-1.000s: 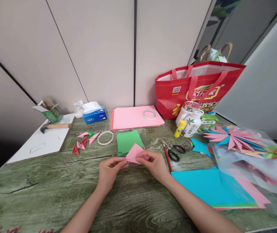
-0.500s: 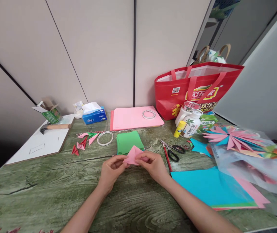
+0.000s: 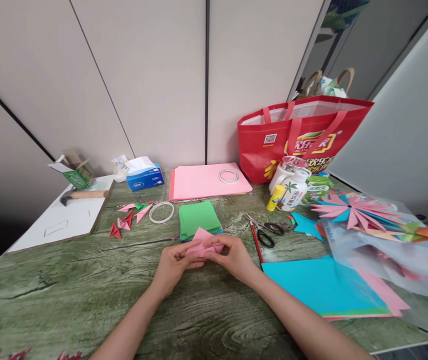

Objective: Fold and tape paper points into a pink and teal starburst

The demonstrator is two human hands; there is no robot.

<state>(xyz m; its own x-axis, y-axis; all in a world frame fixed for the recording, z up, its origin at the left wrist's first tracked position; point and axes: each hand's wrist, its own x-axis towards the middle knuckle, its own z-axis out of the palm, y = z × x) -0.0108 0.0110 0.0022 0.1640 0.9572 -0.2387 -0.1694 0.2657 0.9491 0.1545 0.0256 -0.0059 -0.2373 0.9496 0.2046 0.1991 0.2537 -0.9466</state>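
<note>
A small folded piece of pink paper (image 3: 201,241) is pinched between both hands, just in front of a stack of green paper squares (image 3: 200,219). My left hand (image 3: 175,264) grips its left side with thumb and fingers. On its right side, my right hand (image 3: 232,256) presses it between thumb and fingertips. Fingers cover much of the paper's lower part. Right of the stack lie scissors with black handles (image 3: 264,232) and a red pencil (image 3: 256,242). To the left sit a tape roll (image 3: 162,212) and several small folded paper pieces (image 3: 126,220).
Blue paper sheets (image 3: 322,287) lie beside my right forearm. Behind stand a yellow glue stick (image 3: 275,198), a white jug (image 3: 292,186) and a red bag (image 3: 259,145). Pink sheets (image 3: 199,181), a tissue box (image 3: 145,178) and a hammer (image 3: 86,194) are further back. A paper flower (image 3: 356,212) lies right.
The pink paper has been tilted and its point has dropped lower and to the left. My fingers have moved closer together over it. The view has shifted slightly.
</note>
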